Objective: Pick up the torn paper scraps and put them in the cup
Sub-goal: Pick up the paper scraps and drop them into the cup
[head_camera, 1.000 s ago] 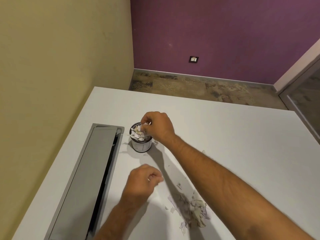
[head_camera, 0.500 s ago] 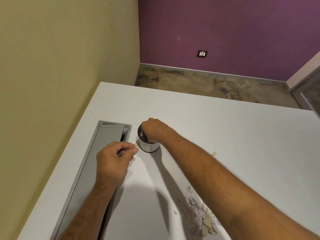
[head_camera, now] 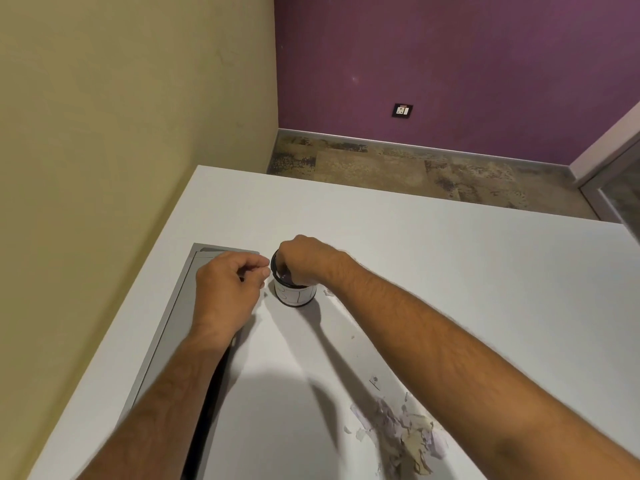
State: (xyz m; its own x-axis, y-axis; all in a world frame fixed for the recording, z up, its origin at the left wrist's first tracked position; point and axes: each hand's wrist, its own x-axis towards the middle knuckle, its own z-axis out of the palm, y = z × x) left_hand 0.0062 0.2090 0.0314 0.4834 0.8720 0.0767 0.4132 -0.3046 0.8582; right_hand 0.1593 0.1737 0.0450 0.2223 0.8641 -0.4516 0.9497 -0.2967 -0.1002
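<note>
A small white cup (head_camera: 294, 295) with a dark rim stands on the white table (head_camera: 467, 271). My right hand (head_camera: 306, 259) sits on top of it with the fingers pushed down inside, so the fingertips and the cup's contents are hidden. Just left of the cup, my left hand (head_camera: 228, 285) is curled with thumb against forefinger; no scrap shows in the pinch. A pile of torn paper scraps (head_camera: 405, 434), lilac and beige, lies near the table's front, partly under my right forearm. Stray scraps lie at mid-table (head_camera: 374, 381) and beside the cup (head_camera: 327, 292).
A long grey cable-tray lid (head_camera: 176, 323) is set into the table along its left side, under my left wrist. The yellow wall runs close along the table's left edge. Beyond the far edge lies patterned floor below a purple wall.
My left hand moved from near the scrap pile up and left to the cup's side. My right hand dropped from above the rim into the cup and stays there.
</note>
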